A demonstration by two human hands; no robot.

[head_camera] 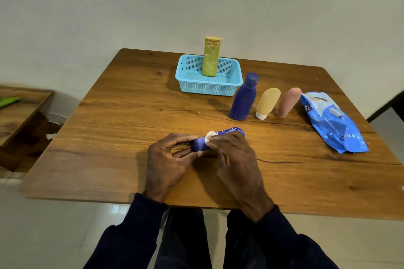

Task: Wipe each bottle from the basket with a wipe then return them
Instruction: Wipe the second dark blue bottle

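A purple tube bottle (227,133) with white marks lies tilted between my hands near the table's front. My left hand (168,159) grips its lower cap end. My right hand (234,159) presses a small white wipe (210,135) against the tube's side. A light blue basket (207,87) stands at the back with a tall yellow-green bottle (211,57) upright inside. To its right on the table stand a dark blue bottle (243,98), a yellow tube (267,102) with a white cap, and a pink tube (288,101).
A blue wipes pack (332,122) lies at the table's right side. The wooden table (122,129) has a front edge just under my wrists. A lower wooden shelf (19,111) stands left, with a crumpled white scrap (51,136) beside the table edge.
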